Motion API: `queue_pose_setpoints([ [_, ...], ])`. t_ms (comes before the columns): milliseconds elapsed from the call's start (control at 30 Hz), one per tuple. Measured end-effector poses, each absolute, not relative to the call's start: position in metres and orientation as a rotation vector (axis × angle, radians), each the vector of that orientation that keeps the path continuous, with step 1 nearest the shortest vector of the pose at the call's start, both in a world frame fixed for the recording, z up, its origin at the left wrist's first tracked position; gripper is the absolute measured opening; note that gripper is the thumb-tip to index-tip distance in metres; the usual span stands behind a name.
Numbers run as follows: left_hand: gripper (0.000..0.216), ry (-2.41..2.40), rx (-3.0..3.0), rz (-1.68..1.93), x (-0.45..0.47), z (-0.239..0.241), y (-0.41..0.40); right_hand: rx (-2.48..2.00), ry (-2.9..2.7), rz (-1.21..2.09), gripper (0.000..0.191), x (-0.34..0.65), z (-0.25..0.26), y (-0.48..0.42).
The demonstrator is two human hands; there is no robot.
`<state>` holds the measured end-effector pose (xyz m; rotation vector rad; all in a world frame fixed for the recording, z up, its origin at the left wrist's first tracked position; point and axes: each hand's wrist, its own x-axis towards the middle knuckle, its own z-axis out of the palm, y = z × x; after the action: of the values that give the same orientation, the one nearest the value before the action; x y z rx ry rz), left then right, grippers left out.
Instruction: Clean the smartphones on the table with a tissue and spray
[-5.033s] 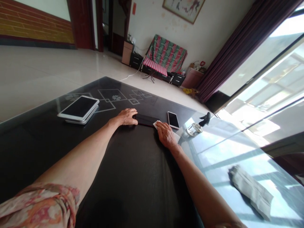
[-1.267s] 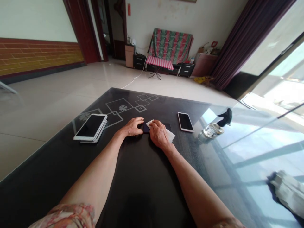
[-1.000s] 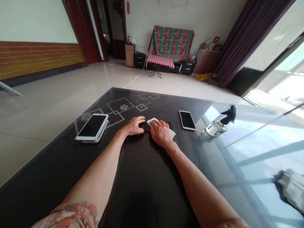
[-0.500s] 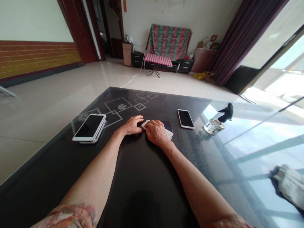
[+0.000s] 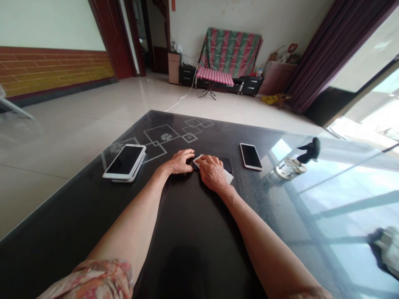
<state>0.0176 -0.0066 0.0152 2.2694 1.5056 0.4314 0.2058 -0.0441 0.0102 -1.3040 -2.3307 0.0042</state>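
Note:
A dark phone (image 5: 226, 164) lies flat on the black glass table (image 5: 187, 232). My left hand (image 5: 179, 161) curls its fingers against the phone's left end and holds it down. My right hand (image 5: 212, 173) lies on top of the phone, fingers bent and pressing a small white cloth (image 5: 228, 177) onto the screen. The cloth's corners poke out beyond the fingers at the left and behind the hand at the right. Most of the phone is hidden under my right hand.
A stack of white-edged phones (image 5: 125, 162) lies to the left. A single white phone (image 5: 251, 156) lies to the right, and beyond it a clear spray bottle (image 5: 294, 165) on its side. A folded grey cloth (image 5: 386, 253) sits at the table's right edge.
My right hand with the white cloth has slid from the phone's right end leftward across the screen, close to my left hand. My left hand has kept its hold.

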Motion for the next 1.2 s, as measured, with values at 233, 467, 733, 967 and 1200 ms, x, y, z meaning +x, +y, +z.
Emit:
queue_pose_setpoints([
  [233, 0.066, 1.531, 2.309, 0.395, 0.02, 0.016, -0.008, -1.235, -2.482, 0.009, 0.033, 0.211, 0.021, -0.039],
  [467, 0.066, 1.541, 2.317, 0.499, 0.023, 0.012, -0.012, -0.981, -2.599, -0.031, 0.03, 0.225, 0.021, -0.007],
  [733, 0.066, 1.504, 2.42, 0.483, 0.019, 0.008, -0.01, -0.699, -2.617, 0.0, 0.03, 0.233, 0.014, -0.003],
  [967, 0.065, 1.442, 2.542, 0.477, 0.016, 0.011, -0.016, -0.668, -2.578, 0.009, 0.029, 0.235, 0.011, -0.003],
  [1200, 0.064, 1.385, 2.554, 0.47, 0.014, 0.01, -0.014, -0.675, -2.575, 0.021, 0.029, 0.234, 0.014, -0.004],
])
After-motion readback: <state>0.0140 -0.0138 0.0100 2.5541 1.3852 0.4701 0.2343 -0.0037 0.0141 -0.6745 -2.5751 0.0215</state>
